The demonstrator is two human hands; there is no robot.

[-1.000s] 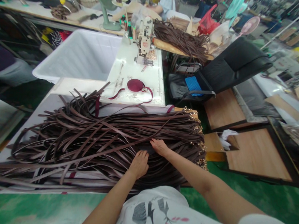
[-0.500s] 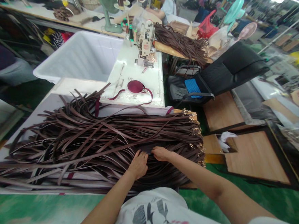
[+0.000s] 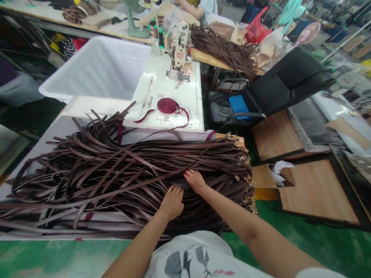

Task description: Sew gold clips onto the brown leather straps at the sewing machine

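A big heap of long dark brown leather straps (image 3: 106, 176) covers the white table (image 3: 65, 126) in front of me, with small gold metal fittings (image 3: 249, 181) at their right ends. My left hand (image 3: 172, 202) rests on the heap near its front, fingers curled down into the straps. My right hand (image 3: 195, 181) lies just beyond it, fingers pressed onto the straps. What either hand grips, if anything, is hidden among the straps.
A white sewing machine table (image 3: 169, 91) with a maroon tape roll (image 3: 167, 105) and sewing machine (image 3: 180, 47) stands behind the heap. A white plastic tub (image 3: 95, 69) is at left, a black chair (image 3: 271, 90) at right. Another person (image 3: 204, 2) works at the back.
My right hand has slid a little farther away and to the left across the straps. My left hand has stayed almost in place.
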